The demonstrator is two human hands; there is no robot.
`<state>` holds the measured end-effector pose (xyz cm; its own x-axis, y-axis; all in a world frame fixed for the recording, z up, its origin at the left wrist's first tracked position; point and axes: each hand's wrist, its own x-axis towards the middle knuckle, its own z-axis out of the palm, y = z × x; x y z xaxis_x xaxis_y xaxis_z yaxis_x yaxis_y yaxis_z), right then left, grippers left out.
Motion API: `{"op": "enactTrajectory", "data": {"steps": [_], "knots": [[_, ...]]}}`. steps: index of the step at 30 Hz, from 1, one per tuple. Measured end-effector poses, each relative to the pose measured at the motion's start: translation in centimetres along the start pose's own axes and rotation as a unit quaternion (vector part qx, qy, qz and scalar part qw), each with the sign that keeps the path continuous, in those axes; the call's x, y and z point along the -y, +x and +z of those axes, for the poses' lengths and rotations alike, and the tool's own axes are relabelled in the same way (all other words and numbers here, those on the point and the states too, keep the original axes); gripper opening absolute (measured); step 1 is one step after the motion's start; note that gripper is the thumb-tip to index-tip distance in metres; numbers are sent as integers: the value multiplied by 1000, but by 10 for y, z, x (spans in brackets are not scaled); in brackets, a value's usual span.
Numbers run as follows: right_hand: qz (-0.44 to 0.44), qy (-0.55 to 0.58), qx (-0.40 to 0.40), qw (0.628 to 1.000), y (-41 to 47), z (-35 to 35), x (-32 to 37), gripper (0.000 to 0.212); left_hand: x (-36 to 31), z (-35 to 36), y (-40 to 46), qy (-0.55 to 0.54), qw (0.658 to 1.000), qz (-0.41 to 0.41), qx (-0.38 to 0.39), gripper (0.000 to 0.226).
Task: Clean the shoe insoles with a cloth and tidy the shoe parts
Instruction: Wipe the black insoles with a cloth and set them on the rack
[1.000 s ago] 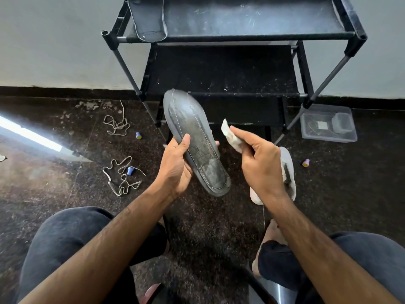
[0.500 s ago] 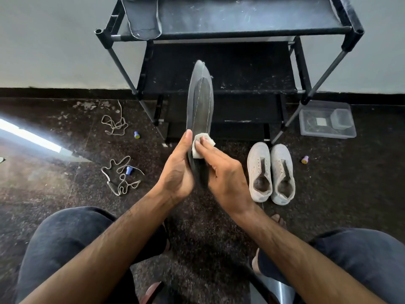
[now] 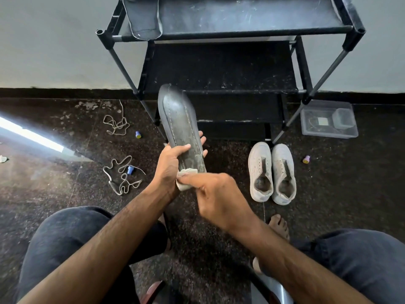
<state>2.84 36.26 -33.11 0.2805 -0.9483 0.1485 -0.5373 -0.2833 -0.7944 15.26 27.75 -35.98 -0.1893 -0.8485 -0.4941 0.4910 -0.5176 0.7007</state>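
My left hand [image 3: 173, 163] grips a dark grey insole [image 3: 182, 128] around its lower half, its flat face turned toward me and its toe pointing up toward the rack. My right hand [image 3: 219, 194] holds a small whitish cloth [image 3: 185, 179] against the insole's near end, close to my left wrist. A second dark insole [image 3: 142, 17] hangs over the front left of the black rack's top shelf. Two white shoes [image 3: 271, 172] stand side by side on the floor to the right. Two loose laces [image 3: 122, 174] [image 3: 116, 126] lie on the floor at left.
The black shoe rack [image 3: 230, 84] stands against the wall straight ahead. A clear plastic tray [image 3: 328, 119] lies right of it. Small coloured caps [image 3: 138, 134] [image 3: 306, 159] dot the dark floor. My knees and a bare foot [image 3: 278, 227] fill the bottom.
The insole has turned from edge-on to face me and dropped lower. My right hand slid the cloth down from the insole's middle to its near end.
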Motion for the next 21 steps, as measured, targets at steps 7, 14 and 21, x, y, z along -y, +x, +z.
{"op": "enactTrajectory", "data": {"steps": [7,14,21], "knots": [[191,366,-126,902,21,-42,-14,37,0,12,-3,-3,1000,30,6,39],[4,5,-165,986,25,-25,-24,42,5,23,-16,-20,999,2,36,43],[-54,-159,-54,984,15,-3,-33,47,-2,14,-12,-70,998,4,-6,45]]}}
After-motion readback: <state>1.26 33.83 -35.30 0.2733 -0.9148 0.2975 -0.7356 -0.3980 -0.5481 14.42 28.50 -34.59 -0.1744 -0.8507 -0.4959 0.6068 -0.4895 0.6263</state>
